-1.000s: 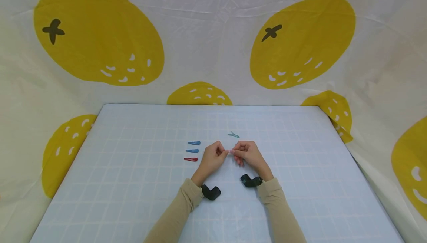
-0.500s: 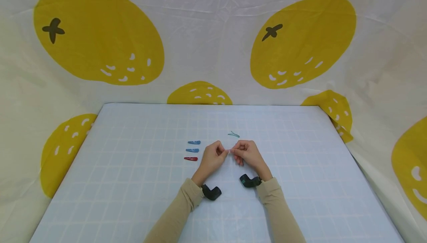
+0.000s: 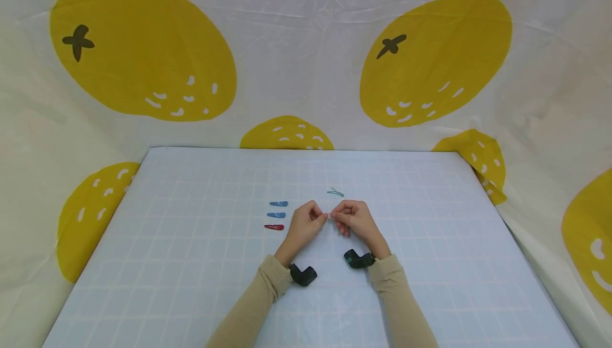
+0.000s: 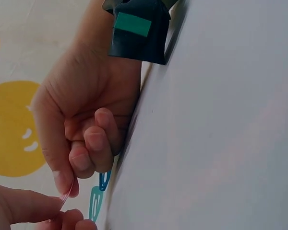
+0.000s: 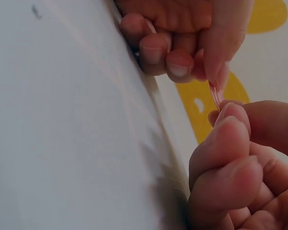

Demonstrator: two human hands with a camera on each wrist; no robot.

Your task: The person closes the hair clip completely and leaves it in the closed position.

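A small pink clip (image 5: 216, 96) is pinched from both ends, mostly covered by fingertips. The left hand (image 3: 304, 227) grips one end between thumb and index finger, and the right hand (image 3: 356, 222) pinches the other end. In the left wrist view the left hand (image 4: 84, 115) has its other fingers curled in, with the pink clip (image 4: 66, 196) below its thumb. Left of the hands lie two blue clips (image 3: 279, 204) (image 3: 276, 215) and a red clip (image 3: 274, 227), in a column. Beyond the hands rests a teal clip (image 3: 336, 192), its two arms spread apart.
A pale checked cloth covers the table (image 3: 191, 284). Behind and beside it hangs a white curtain (image 3: 296, 61) with large yellow fruit shapes. Black wrist-camera housings (image 3: 303, 276) sit at both wrists, close above the table.
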